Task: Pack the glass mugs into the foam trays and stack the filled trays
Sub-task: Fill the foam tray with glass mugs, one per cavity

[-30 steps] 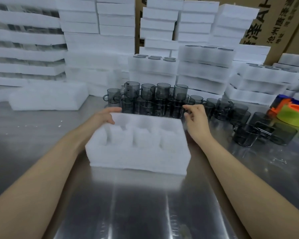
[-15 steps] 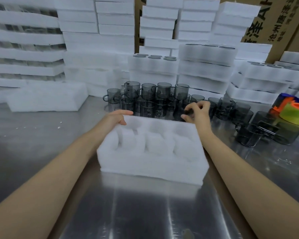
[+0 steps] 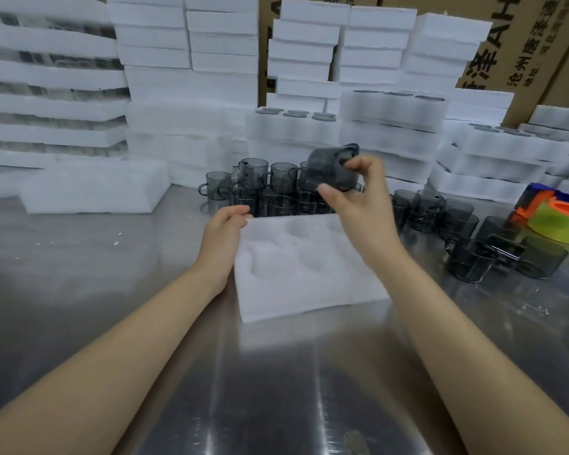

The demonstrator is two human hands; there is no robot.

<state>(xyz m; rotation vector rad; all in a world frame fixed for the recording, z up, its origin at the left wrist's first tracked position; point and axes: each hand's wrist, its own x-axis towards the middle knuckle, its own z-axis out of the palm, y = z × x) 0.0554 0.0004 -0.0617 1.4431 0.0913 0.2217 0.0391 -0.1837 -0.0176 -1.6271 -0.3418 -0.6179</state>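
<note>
An empty white foam tray (image 3: 306, 277) with round pockets lies on the steel table in front of me. My left hand (image 3: 224, 234) holds its far left corner. My right hand (image 3: 355, 195) is raised above the tray's far right side and grips a smoky grey glass mug (image 3: 330, 167), tilted on its side. Behind the tray stands a cluster of the same grey mugs (image 3: 270, 188), and more mugs (image 3: 447, 215) sit to the right.
Stacks of white foam trays (image 3: 191, 87) line the back, some filled (image 3: 391, 106). A single foam block (image 3: 92, 188) lies at the left. Tape rolls, green and orange (image 3: 559, 221), sit at the right edge. Cardboard boxes (image 3: 519, 44) stand behind.
My right hand has lifted a mug out of the cluster and raised it above the tray. The tray has shifted right, with my left hand still on its corner.
</note>
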